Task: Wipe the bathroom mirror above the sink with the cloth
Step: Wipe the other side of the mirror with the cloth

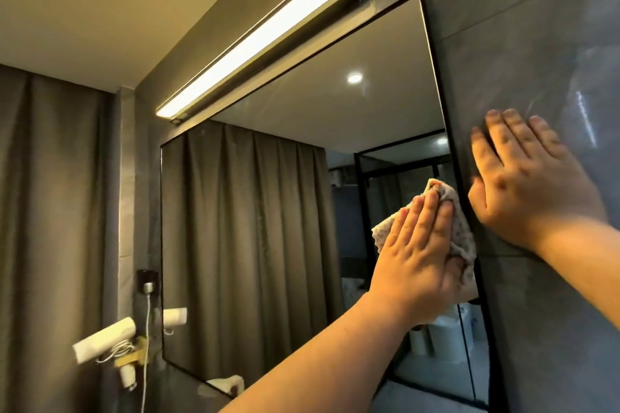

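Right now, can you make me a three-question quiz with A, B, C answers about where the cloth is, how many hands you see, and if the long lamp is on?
1. Where is the cloth?
A. on the mirror's right part
B. draped on the lamp
C. on the floor

2. How many hands show?
A. one
B. two
C. three

3. The long lamp above the mirror is
A. off
B. broken
C. lit

Answers:
1 A: the left hand presses the cloth to the mirror near its right edge.
2 B: the right hand lies flat on the wall beside it.
3 C: the lamp glows brightly.
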`<action>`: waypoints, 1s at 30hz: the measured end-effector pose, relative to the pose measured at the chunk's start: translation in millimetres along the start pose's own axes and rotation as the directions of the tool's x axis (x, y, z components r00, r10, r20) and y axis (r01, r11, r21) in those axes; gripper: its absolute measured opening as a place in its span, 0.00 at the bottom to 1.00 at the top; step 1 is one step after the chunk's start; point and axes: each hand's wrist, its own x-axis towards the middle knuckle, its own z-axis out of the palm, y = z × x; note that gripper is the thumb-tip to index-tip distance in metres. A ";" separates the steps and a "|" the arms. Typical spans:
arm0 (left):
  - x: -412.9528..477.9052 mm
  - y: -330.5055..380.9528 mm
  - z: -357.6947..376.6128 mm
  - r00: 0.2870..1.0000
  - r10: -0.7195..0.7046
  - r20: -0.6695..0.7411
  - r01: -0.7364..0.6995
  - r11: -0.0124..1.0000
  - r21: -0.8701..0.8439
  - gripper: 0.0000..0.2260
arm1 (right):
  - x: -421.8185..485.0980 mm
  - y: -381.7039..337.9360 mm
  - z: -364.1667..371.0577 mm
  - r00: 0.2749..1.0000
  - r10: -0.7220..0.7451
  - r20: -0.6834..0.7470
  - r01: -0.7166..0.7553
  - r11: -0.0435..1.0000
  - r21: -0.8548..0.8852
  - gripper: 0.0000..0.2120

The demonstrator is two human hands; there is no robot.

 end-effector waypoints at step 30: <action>-133.7 -204.3 22.7 0.190 -0.980 -0.065 0.795 0.192 -0.576 0.27 | -0.9 3.7 9.1 0.992 -0.115 -0.052 0.113 0.993 -0.038 0.36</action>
